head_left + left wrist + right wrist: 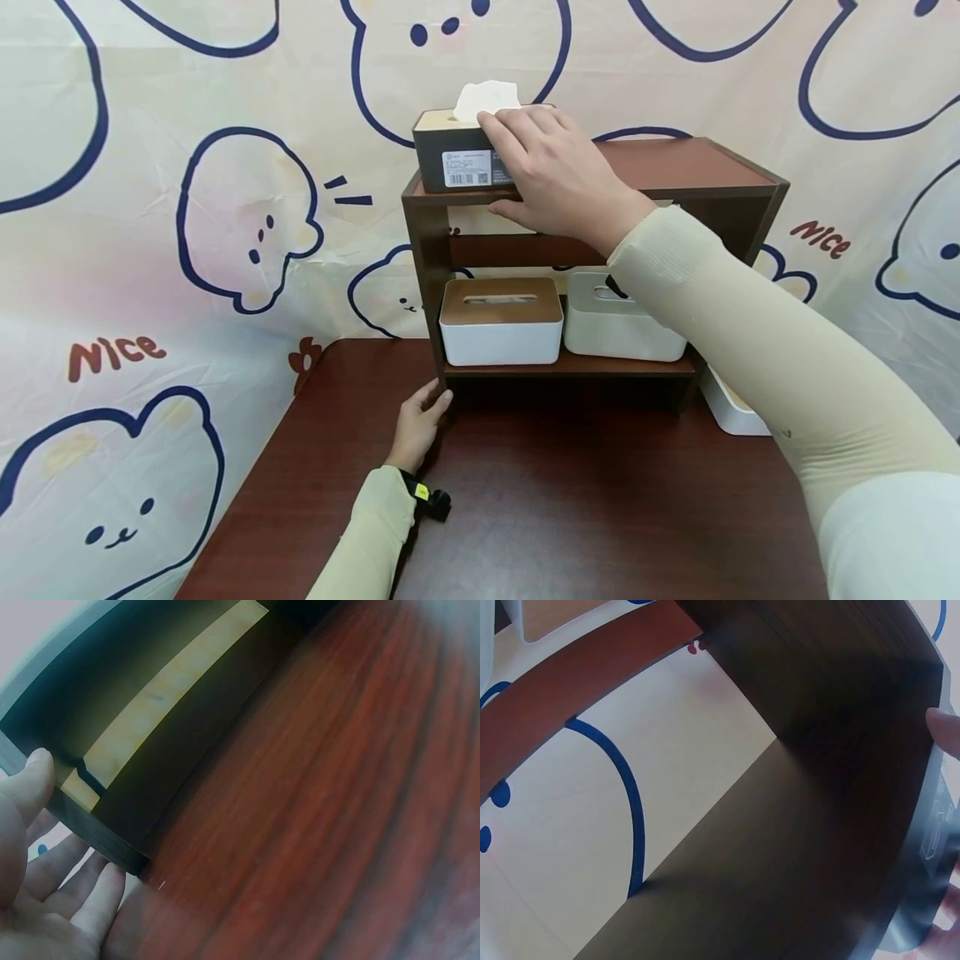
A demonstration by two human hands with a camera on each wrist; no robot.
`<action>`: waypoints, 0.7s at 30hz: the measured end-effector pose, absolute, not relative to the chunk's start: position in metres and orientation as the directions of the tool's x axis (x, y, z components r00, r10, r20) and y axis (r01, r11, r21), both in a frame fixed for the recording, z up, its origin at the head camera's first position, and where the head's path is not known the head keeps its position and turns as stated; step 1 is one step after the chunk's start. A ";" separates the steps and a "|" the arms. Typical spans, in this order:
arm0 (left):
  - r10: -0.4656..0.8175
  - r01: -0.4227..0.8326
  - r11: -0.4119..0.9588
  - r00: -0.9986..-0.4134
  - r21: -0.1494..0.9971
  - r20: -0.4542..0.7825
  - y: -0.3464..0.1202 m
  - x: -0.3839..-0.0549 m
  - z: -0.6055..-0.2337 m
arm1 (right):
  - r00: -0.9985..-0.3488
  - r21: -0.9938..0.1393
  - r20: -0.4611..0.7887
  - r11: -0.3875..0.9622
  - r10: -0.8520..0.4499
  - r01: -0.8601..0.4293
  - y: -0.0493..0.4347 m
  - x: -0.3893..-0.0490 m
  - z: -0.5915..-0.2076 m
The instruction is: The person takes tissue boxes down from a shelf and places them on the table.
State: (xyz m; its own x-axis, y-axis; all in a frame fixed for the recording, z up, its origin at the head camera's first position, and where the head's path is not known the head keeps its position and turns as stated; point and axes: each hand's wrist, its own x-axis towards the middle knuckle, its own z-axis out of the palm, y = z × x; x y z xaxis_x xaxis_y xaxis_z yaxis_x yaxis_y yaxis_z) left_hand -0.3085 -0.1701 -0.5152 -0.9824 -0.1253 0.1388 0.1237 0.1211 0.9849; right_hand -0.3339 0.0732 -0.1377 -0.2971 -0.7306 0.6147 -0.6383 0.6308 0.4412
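A dark tissue box (431, 158) with a pale top and a white tissue sits on the left end of the brown shelf unit (697, 171). Against its front and upper edge lies my right hand (551, 167), the fingers fairly straight. The right thumb (943, 731) touches the shelf's front edge, below the box. Low down, my left hand (415, 425) grips the unit's left side panel (105, 836), thumb on the inner face and fingers outside. Two more tissue boxes stand on the lower shelf: a white one (501, 342) with a brown lid and a pale grey-green one (622, 333).
Another white box (738, 412) stands on the table by the unit's right side, partly hidden by my right sleeve. The dark reddish table (600, 500) stretches in front. A cloth (247, 367) printed with cartoon bears hangs behind.
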 end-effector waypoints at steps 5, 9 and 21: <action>-0.128 0.117 0.129 -0.983 0.985 0.134 -0.171 -0.309 -0.514 | -0.265 0.458 0.635 0.630 -0.726 -0.627 0.075 -0.333 -0.141; -0.124 0.104 0.131 -0.985 0.986 0.120 -0.170 -0.307 -0.513 | -0.245 0.466 0.652 0.634 -0.718 -0.617 0.076 -0.332 -0.144; -0.136 0.096 0.138 -0.984 0.986 0.115 -0.170 -0.306 -0.513 | -0.226 0.468 0.672 0.640 -0.706 -0.609 0.079 -0.330 -0.148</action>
